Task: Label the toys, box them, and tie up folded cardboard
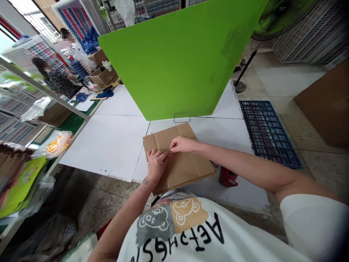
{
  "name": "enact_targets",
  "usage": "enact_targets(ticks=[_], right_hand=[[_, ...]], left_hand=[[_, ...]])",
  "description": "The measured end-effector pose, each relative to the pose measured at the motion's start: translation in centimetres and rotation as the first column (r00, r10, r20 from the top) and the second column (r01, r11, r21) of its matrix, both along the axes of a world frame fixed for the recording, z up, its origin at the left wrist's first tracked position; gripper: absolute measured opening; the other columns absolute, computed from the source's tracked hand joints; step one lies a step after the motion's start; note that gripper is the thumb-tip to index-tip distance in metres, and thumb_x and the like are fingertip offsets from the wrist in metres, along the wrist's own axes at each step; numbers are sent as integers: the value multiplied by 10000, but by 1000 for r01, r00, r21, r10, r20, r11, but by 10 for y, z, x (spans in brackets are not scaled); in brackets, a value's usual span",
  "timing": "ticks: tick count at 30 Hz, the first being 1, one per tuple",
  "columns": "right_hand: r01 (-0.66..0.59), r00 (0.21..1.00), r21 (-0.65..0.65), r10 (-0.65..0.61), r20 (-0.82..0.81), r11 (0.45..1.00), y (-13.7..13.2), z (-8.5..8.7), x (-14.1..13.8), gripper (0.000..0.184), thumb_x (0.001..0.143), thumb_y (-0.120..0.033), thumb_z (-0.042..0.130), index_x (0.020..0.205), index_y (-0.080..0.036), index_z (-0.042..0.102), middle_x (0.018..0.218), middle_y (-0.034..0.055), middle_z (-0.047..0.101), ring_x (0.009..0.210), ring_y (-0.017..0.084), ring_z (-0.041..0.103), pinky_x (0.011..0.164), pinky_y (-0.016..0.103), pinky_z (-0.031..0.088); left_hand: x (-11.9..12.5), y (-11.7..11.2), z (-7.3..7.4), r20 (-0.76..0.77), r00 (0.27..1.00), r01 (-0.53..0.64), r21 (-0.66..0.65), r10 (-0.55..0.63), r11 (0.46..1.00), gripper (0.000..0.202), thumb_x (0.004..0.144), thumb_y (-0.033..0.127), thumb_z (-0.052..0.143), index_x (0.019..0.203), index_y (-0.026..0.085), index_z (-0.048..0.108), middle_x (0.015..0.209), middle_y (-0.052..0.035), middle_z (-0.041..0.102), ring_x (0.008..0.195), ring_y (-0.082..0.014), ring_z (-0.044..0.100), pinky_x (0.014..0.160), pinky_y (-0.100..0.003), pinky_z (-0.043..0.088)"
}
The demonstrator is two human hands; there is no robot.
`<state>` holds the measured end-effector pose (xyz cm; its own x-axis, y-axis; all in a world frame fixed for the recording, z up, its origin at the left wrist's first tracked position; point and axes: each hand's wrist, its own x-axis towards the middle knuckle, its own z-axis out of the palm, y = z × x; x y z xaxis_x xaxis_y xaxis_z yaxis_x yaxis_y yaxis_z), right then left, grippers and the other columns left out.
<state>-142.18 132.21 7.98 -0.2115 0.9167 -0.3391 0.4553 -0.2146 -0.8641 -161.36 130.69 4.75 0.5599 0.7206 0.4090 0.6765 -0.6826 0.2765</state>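
A folded brown cardboard box (188, 165), flattened and creased, lies on the white tabletop close to my body. My left hand (156, 163) rests on its left part, fingers laid over the cardboard and thumb pointing toward the other hand. Just to the right, my right hand (183, 144) is closed in a pinch over a crease near the middle of the cardboard. Whatever lies between those fingertips is too small to make out. A red tape dispenser (228, 177) sits right of the cardboard, partly under my right forearm.
A large green board (177, 65) stands upright behind the cardboard, with a wire holder (181, 117) at its base. A blue plastic crate (269, 127) lies on the floor at right, near a fan stand (247, 69). Two people sit at the far left, beside a cardboard carton (102, 76).
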Motion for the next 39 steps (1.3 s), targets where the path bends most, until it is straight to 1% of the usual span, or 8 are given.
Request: enact_targets(ticks=[8, 16, 20, 23, 27, 30, 35, 39], right_hand=[[58, 994, -53, -63, -93, 997, -1, -3, -7, 229, 564, 0, 588, 711, -165, 525, 579, -58, 556, 559, 91, 507, 532, 197, 374], [62, 989, 112, -46, -143, 992, -10, -15, -5, 180, 577, -89, 555, 713, -181, 480, 647, -48, 570, 606, 94, 494, 570, 204, 354], [48, 990, 119, -32, -138, 992, -11, -15, -5, 187, 581, -107, 557, 721, -185, 461, 636, -62, 519, 589, 88, 452, 561, 208, 338], [50, 992, 137, -33, -124, 989, -12, -15, -4, 193, 576, -111, 570, 713, -186, 457, 644, -62, 509, 600, 89, 443, 557, 205, 330], [52, 991, 122, -36, -132, 991, -13, -13, -4, 194, 576, -106, 565, 716, -184, 456, 664, -50, 545, 620, 94, 467, 578, 207, 347], [49, 992, 101, -36, -124, 994, -13, -12, -4, 201, 574, -106, 563, 724, -186, 457, 664, -49, 553, 612, 95, 470, 564, 206, 338], [39, 996, 118, -28, -90, 992, -13, -10, -4, 190, 576, -114, 568, 707, -185, 450, 637, -58, 533, 589, 89, 446, 545, 205, 318], [33, 992, 98, -21, -120, 995, -13, -10, -3, 195, 579, -125, 573, 720, -185, 452, 630, -65, 518, 582, 85, 437, 539, 202, 312]], left_hand=[[0, -2, -1, 41, 999, 13, 26, -14, 1000, 151, 886, 268, 584, 884, 261, 735, 734, -25, 684, 761, -185, 515, 795, -366, 316], [2, 0, -3, 178, 975, -95, -201, 132, 975, 54, 810, 277, 682, 817, 261, 733, 782, -12, 691, 787, -181, 536, 797, -352, 357], [4, 1, 0, 259, 963, -2, -289, 80, 957, 45, 811, 217, 669, 830, 238, 704, 1020, -22, 697, 913, -180, 563, 853, -344, 403], [3, 2, 1, 271, 959, 24, -360, 79, 933, 64, 818, 173, 644, 819, 231, 671, 933, -6, 709, 873, -169, 579, 824, -317, 436], [1, 5, 0, 220, 975, 100, -303, -33, 948, 135, 832, 109, 596, 767, 217, 646, 849, -8, 704, 853, -170, 578, 830, -316, 440], [0, 6, 2, 208, 976, 115, -272, -58, 956, 69, 835, 166, 628, 881, 213, 647, 888, -25, 693, 879, -177, 578, 831, -314, 449], [1, 4, 5, 169, 985, 21, -308, 33, 951, 530, 714, 316, 776, 1185, 199, 565, 1028, -56, 661, 967, -220, 560, 866, -356, 451], [3, 6, 5, 121, 992, 54, -260, -23, 964, 268, 786, 319, 709, 1037, 230, 673, 1015, -50, 669, 949, -215, 550, 858, -352, 435]])
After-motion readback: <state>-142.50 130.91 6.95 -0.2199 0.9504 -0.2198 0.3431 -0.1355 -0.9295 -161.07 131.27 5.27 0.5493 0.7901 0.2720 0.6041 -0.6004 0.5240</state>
